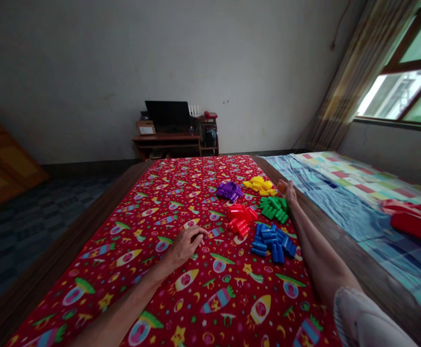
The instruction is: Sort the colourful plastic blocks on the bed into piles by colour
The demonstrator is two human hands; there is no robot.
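- The person is resting the left hand (pixel 187 243) palm down on the red cloth with rockets (pixel 131 231). Its fingers are lying loosely bent on the cloth and are gripping nothing.
- The right arm is stretching far forward along the right side of the cloth. The right hand (pixel 287 190) is lying just beside the yellow blocks (pixel 260 185) and the green blocks (pixel 274 208), at their right edge.
- This hand is showing small and far away, so it is not possible to tell if its fingers are spread or are pinching a block.
- The red blocks (pixel 241 218) are lying in a pile between the two hands, and the blue blocks (pixel 273 239) are sitting just beside the right forearm.
- The purple blocks (pixel 230 190) are lying left of the yellow pile, well apart from the left hand.
- A desk (pixel 167 140) with a dark monitor (pixel 167 114) is standing at the far wall.
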